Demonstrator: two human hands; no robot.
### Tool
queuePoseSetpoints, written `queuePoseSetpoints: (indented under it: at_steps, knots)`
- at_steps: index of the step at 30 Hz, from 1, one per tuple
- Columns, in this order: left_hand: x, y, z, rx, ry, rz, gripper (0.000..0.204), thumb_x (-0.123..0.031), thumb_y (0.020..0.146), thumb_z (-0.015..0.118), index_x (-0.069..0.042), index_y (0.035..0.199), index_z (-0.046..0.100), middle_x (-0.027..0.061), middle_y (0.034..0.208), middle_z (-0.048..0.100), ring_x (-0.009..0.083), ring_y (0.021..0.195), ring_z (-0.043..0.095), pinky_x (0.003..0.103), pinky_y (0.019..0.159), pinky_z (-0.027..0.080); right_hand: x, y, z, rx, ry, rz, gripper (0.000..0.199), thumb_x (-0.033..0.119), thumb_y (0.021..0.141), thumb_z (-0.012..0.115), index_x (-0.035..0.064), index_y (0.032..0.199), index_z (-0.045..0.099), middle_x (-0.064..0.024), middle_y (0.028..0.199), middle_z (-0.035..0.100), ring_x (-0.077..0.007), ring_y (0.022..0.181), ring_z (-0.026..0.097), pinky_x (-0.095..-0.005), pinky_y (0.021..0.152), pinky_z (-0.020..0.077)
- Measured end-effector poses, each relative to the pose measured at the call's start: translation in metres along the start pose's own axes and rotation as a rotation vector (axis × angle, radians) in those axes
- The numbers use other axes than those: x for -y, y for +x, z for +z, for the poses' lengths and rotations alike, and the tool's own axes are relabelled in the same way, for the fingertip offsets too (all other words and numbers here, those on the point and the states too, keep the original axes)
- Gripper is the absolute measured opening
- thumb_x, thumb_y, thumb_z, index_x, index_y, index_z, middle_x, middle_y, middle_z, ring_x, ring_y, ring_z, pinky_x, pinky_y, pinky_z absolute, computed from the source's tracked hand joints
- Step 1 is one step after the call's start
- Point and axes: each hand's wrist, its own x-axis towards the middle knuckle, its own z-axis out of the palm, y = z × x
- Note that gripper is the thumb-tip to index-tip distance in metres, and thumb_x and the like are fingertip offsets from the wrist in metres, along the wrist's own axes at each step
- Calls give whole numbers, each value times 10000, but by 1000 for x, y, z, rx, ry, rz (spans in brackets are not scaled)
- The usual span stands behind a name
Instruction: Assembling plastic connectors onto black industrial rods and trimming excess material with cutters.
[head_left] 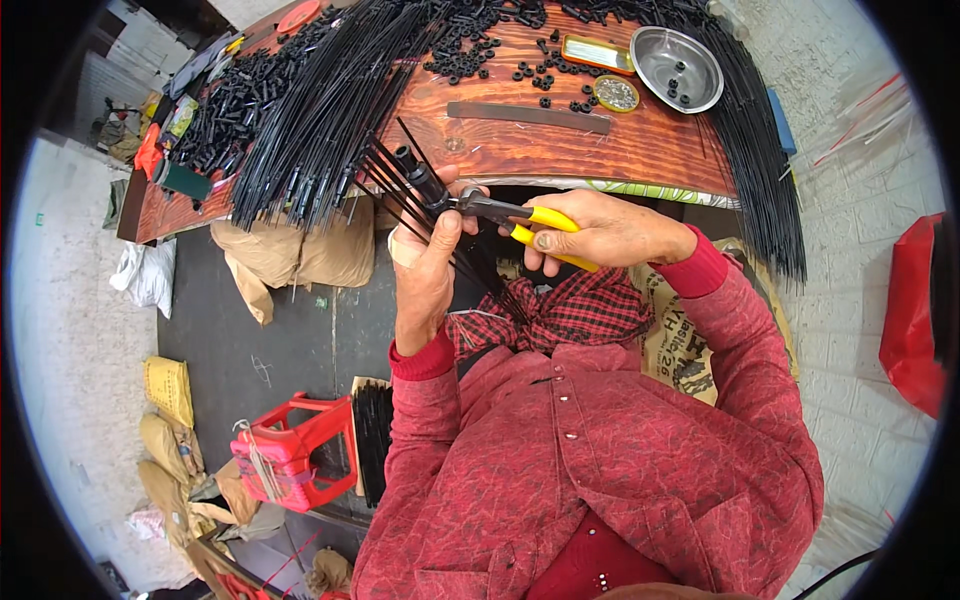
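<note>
My left hand (428, 268) is closed around a black tubular hub (426, 182) from which several thin black rods (388, 182) fan out, much like umbrella ribs. Pliers (492, 208) with yellow handles are in my right hand (610, 228), fingers wrapped round the grips. The jaws meet the hub's side, close to my left thumb; what they bite on is too small to make out. Below my hands, the rods' lower ends run down toward the red-and-black checked cloth (590, 315) over my lap.
Ahead is a wooden table (490, 145) holding heaps of black rods (330, 100), black plastic parts (215, 125), a metal strip (530, 117), a round tin of small metal pieces (615, 93) and a steel bowl (677, 65). A red stool (300, 450) stands at lower left, near stuffed sacks (165, 440).
</note>
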Motion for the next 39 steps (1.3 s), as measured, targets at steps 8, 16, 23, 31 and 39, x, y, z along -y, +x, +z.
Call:
queuePoseSetpoints:
  at_steps: [8, 16, 23, 31, 39]
  knots:
    - [5, 1, 5, 5, 0, 53, 453, -197, 922, 654, 5, 1294, 491, 116, 1027, 663, 112, 795, 532, 251, 754, 452, 8, -5, 2, -114, -224, -8, 245, 87, 940, 531, 0, 1167, 561, -67, 866, 642, -132, 724, 620, -285, 659, 513]
    - [16, -4, 12, 47, 58, 15, 308, -173, 914, 660, 8, 1146, 567, 92, 961, 666, 107, 764, 539, 259, 714, 451, 35, -14, 9, -683, -1089, -354, 323, 39, 811, 607, 54, 1134, 590, -149, 887, 671, -357, 806, 655, -422, 671, 517]
    - [10, 5, 7, 58, -9, 93, 375, -198, 927, 642, 0, 1229, 539, 132, 1073, 670, 106, 774, 527, 256, 726, 446, 49, -21, -16, -341, -709, -211, 303, 37, 843, 561, 16, 1145, 587, -108, 803, 661, -245, 705, 657, -329, 638, 514]
    - [8, 4, 4, 50, -30, 98, 435, -200, 921, 651, -1, 1280, 509, 158, 1080, 659, 120, 789, 527, 267, 742, 446, 9, -5, -35, -121, -124, 45, 275, 210, 993, 482, 6, 1145, 583, -43, 864, 636, -105, 708, 617, -265, 617, 503]
    - [10, 4, -5, -22, -18, 79, 469, -183, 908, 662, 18, 1292, 486, 116, 1008, 652, 120, 776, 529, 269, 731, 448, -62, 32, -106, -196, 145, 414, 237, 164, 981, 489, -8, 1138, 537, -98, 927, 658, -171, 774, 672, -291, 668, 569]
